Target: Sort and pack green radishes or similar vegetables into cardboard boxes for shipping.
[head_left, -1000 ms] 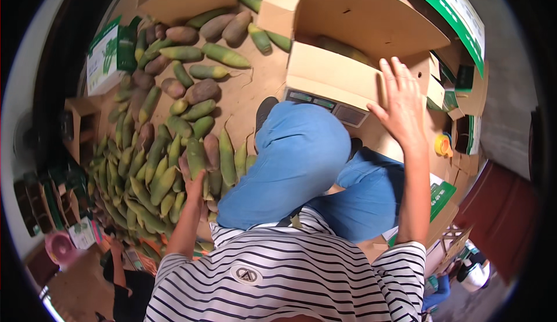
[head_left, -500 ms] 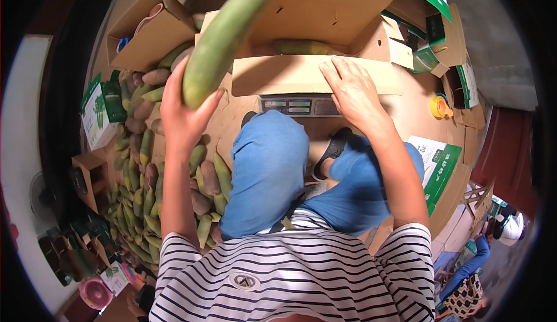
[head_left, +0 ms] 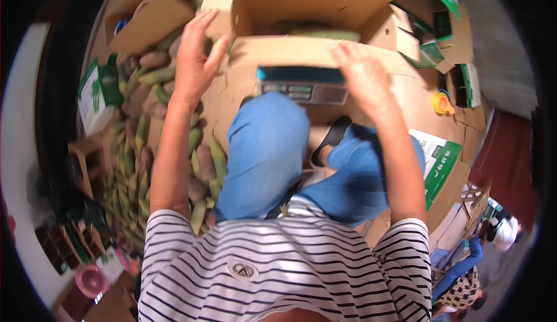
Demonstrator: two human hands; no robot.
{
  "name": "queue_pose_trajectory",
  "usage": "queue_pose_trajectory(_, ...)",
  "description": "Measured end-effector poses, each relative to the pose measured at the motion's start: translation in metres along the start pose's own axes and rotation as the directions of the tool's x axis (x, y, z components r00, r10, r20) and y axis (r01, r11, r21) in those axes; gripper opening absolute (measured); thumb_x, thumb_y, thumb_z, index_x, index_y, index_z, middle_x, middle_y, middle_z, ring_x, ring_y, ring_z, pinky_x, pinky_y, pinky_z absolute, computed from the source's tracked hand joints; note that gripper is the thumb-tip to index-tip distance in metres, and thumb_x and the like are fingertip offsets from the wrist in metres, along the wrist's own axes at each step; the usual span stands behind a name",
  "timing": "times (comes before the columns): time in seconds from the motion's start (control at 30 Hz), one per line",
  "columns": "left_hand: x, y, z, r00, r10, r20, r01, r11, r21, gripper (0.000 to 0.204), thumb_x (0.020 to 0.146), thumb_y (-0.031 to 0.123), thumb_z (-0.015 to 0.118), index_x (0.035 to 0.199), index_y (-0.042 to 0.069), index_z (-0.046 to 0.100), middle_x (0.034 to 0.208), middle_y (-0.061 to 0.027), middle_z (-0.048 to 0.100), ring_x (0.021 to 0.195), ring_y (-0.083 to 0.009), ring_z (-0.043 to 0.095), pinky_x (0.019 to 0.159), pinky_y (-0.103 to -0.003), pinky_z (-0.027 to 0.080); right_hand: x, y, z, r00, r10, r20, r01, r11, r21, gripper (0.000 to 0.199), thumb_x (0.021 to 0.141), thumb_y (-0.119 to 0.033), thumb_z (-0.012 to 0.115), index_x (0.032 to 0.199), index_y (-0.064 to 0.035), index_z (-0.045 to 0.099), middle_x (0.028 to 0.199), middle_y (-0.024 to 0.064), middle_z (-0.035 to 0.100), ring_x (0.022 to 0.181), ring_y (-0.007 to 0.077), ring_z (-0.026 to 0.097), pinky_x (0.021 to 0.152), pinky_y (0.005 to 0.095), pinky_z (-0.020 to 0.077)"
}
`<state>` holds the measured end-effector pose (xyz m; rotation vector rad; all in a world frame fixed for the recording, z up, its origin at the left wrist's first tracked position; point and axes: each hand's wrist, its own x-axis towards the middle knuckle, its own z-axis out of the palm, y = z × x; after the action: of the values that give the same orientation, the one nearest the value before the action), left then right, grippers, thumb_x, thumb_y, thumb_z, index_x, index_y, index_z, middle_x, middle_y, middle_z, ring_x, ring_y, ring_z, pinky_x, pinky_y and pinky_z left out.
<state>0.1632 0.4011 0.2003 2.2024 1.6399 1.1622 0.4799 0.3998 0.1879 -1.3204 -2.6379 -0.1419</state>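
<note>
My left hand (head_left: 194, 55) is raised with fingers apart and empty, just left of the open cardboard box (head_left: 301, 46) in front of me. A long green vegetable (head_left: 328, 34) lies inside that box. My right hand (head_left: 362, 75) hovers over the box's near wall, fingers loosely spread and blurred, holding nothing. A weighing scale (head_left: 301, 84) sits under the box, by my knees in blue trousers.
Several green and brownish vegetables (head_left: 139, 148) lie piled on the floor at my left. More cardboard boxes (head_left: 142, 14) stand at the back left and right (head_left: 406, 29). A yellow tape roll (head_left: 441, 104) and green printed cartons (head_left: 438, 165) lie at the right.
Half a second ago my left hand held a long green vegetable up; now that hand is empty and a vegetable lies in the box. My right hand lifted off the box edge.
</note>
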Motion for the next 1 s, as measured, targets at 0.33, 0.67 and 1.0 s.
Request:
queue_pose_trajectory(0.33, -0.409, -0.112, -0.080, 0.298, -0.912, 0.283, 0.652, 0.410, 0.637, 0.044, 0.079, 0.029, 0.068, 0.114, 0.004, 0.056, 0.104, -0.0233, 0.059, 0.096, -0.0408, 0.058, 0.083, -0.047, 0.047, 0.000, 0.006, -0.017, 0.994, 0.062, 0.088, -0.073, 0.990, 0.125, 0.048, 0.082, 0.004, 0.052, 0.128, -0.0097, 0.055, 0.122, 0.0145, 0.059, 0.112, 0.0323, 0.056, 0.095, 0.0392, 0.0458)
queue_pose_trajectory(0.67, -0.561, -0.125, -0.096, -0.146, -0.989, 0.002, 0.953, -0.140, 0.270, 0.095, 0.064, 0.051, 0.081, 0.121, -0.014, 0.042, 0.124, -0.0301, 0.054, 0.106, -0.0388, 0.060, 0.090, -0.041, 0.048, 0.011, -0.002, -0.016, 0.983, 0.065, 0.173, -0.087, 0.989, 0.118, 0.048, 0.086, -0.002, 0.054, 0.133, -0.0109, 0.051, 0.129, 0.0116, 0.055, 0.114, 0.0309, 0.055, 0.096, 0.0393, 0.0445)
queue_pose_trajectory(1.0, -0.489, -0.123, -0.051, 0.005, -0.997, -0.081, 0.940, -0.022, 0.339, 0.104, 0.058, 0.054, 0.082, 0.127, -0.013, 0.044, 0.124, -0.0298, 0.055, 0.112, -0.0370, 0.058, 0.091, -0.041, 0.048, 0.007, 0.002, -0.016, 0.976, 0.086, 0.200, -0.100, 0.993, 0.062, 0.053, 0.078, -0.001, 0.058, 0.131, -0.0089, 0.052, 0.129, 0.0136, 0.054, 0.113, 0.0327, 0.055, 0.097, 0.0399, 0.0450)
